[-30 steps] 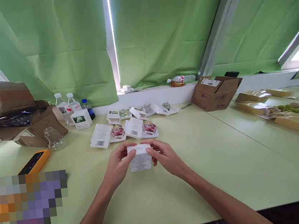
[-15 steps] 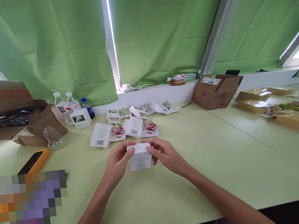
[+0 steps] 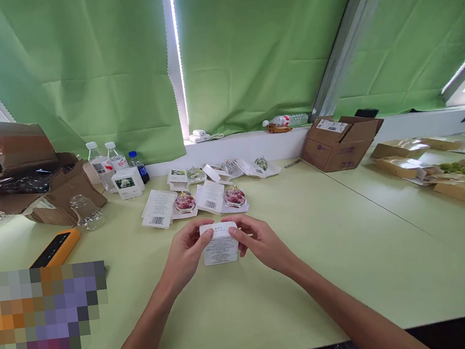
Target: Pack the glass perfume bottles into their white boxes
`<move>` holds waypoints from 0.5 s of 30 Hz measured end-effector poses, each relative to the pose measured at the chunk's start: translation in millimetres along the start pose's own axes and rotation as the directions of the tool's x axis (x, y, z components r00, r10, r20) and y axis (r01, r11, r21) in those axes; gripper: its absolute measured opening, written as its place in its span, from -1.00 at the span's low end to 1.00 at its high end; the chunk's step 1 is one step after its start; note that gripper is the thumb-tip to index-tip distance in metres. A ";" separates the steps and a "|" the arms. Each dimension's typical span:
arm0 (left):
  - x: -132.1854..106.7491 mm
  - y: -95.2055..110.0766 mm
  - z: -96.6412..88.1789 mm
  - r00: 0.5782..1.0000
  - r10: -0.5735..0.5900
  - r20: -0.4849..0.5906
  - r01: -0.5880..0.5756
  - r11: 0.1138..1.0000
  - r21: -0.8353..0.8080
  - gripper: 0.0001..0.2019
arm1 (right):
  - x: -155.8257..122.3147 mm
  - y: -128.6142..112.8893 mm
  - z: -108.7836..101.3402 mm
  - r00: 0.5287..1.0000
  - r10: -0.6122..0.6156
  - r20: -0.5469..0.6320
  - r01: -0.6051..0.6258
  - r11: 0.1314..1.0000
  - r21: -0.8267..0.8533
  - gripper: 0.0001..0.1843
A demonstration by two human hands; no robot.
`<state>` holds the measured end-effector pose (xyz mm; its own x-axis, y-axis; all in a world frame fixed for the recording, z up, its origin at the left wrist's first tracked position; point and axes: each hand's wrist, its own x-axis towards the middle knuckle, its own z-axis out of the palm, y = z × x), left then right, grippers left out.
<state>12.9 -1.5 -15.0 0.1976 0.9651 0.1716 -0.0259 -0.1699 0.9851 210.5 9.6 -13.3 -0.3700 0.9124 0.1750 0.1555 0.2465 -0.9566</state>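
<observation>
The left hand (image 3: 185, 255) and the right hand (image 3: 261, 242) are holding a small white printed cardboard box (image 3: 219, 244) between them. It is sitting low at the front centre of the pale green table (image 3: 350, 250); whether its base is touching the surface cannot be told. The fingers of each hand are curling round one side wall, and both thumbs (image 3: 208, 234) are pressing on the front edge of the top flap, so the box is being pinched from both sides at once. Just beyond it, two round glass bottles with pink-red contents (image 3: 185, 202) are standing on flattened white cartons with barcodes (image 3: 159, 210). A long orange-and-black device (image 3: 56, 248) is lying well apart to the left. In my judgement the work on the flap is going best with light side pressure, since thin card is likely to buckle. The thumbs should be acting evenly at both corners so that the flap is not tearing or twisting. The box should be staying upright and close to the table, as it may be carrying glass like the bottles behind. The knuckles should be staying clear of that row.
</observation>
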 end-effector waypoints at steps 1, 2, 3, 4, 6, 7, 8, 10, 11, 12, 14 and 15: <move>-0.1 0.3 0.1 1.000 0.000 0.003 0.000 1.000 -0.003 -0.74 | 0.2 -0.1 0.2 1.000 -0.001 0.001 0.001 1.000 0.001 -0.57; -0.3 0.7 0.3 1.000 0.001 0.005 -0.001 1.000 -0.005 -0.74 | 0.4 -0.4 0.4 1.000 -0.003 0.002 0.003 1.000 0.003 -0.57; -0.4 1.0 0.5 1.000 0.001 0.007 -0.001 1.000 -0.006 -0.75 | 0.7 -0.8 0.8 1.000 -0.007 0.003 0.007 1.000 0.006 -0.58; -0.6 1.2 0.7 1.000 0.000 0.008 0.000 1.000 -0.005 -0.75 | 1.0 -1.3 1.2 1.000 -0.012 0.004 0.012 1.000 0.010 -0.59; -0.6 1.2 1.1 1.000 0.000 0.003 0.000 1.000 0.000 -0.75 | 1.9 -2.0 2.3 1.000 -0.022 0.000 0.022 1.000 0.015 -0.61; -0.4 1.0 1.3 1.000 0.001 -0.001 -0.001 1.000 0.003 -0.75 | 2.3 -2.1 3.0 1.000 -0.024 -0.004 0.025 1.000 0.018 -0.62; -0.1 0.6 1.5 1.000 0.004 -0.006 -0.004 1.000 0.006 -0.75 | 2.6 -2.0 3.6 1.000 -0.026 -0.010 0.026 0.999 0.021 -0.62; 0.6 -0.2 1.7 1.000 0.015 -0.015 -0.014 1.000 0.015 -0.75 | 3.0 -1.2 4.7 0.999 -0.024 -0.026 0.025 0.999 0.027 -0.64; 1.0 -0.5 1.8 1.000 0.018 -0.018 -0.018 1.000 0.018 -0.75 | 3.0 -0.6 5.0 0.999 -0.023 -0.032 0.024 0.999 0.028 -0.64; 1.2 -0.7 1.8 1.000 0.020 -0.018 -0.020 1.000 0.020 -0.74 | 2.9 -0.1 5.0 0.999 -0.023 -0.036 0.024 0.999 0.029 -0.65; 1.4 -0.8 1.8 1.000 0.018 -0.015 -0.018 1.000 0.016 -0.73 | 2.4 0.7 4.6 0.999 -0.019 -0.041 0.020 0.999 0.029 -0.64; 1.3 -0.7 1.8 1.000 0.016 -0.015 -0.016 1.000 0.012 -0.73 | 2.2 1.0 4.2 0.999 -0.015 -0.042 0.016 0.999 0.027 -0.64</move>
<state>14.9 -0.5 -15.5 0.1824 0.9652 0.1874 -0.0168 -0.1875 0.9821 206.0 10.5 -14.9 -0.3335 0.9215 0.1989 0.1244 0.2521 -0.9597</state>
